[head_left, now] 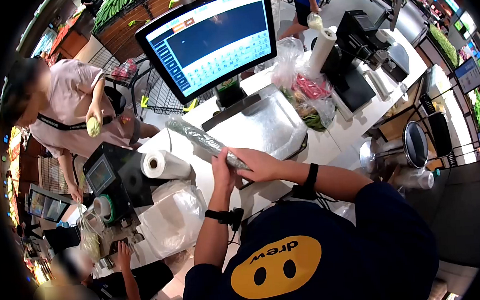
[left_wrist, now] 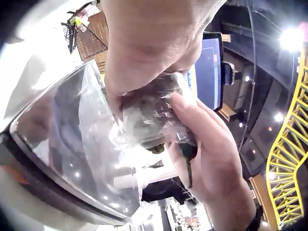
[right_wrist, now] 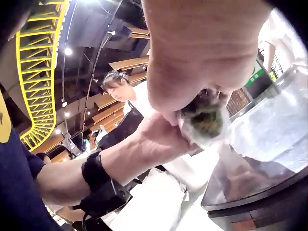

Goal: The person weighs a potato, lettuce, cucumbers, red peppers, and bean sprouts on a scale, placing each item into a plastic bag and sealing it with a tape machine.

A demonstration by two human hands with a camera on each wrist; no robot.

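A long green vegetable [head_left: 195,137] in a clear plastic bag slants over the near left part of the metal weighing plate [head_left: 274,120]. My left hand [head_left: 223,172] grips the near part of this bundle from the left. Close beside it, my right hand [head_left: 258,164] holds the near end. In the left wrist view, crinkled plastic [left_wrist: 149,118] shows between both hands, and a dark green tip with a thin stem hangs below. The bundle's rounded end [right_wrist: 207,122], green and yellowish, pokes out under my right hand in the right wrist view.
A scale screen [head_left: 217,47] rises behind the plate. Bagged vegetables [head_left: 311,99] and a bag roll [head_left: 322,51] stand right of it. Another roll [head_left: 167,165], a label printer [head_left: 112,174] and flat plastic bags [head_left: 173,220] lie left. A person [head_left: 72,100] holding a pale green vegetable stands across the counter.
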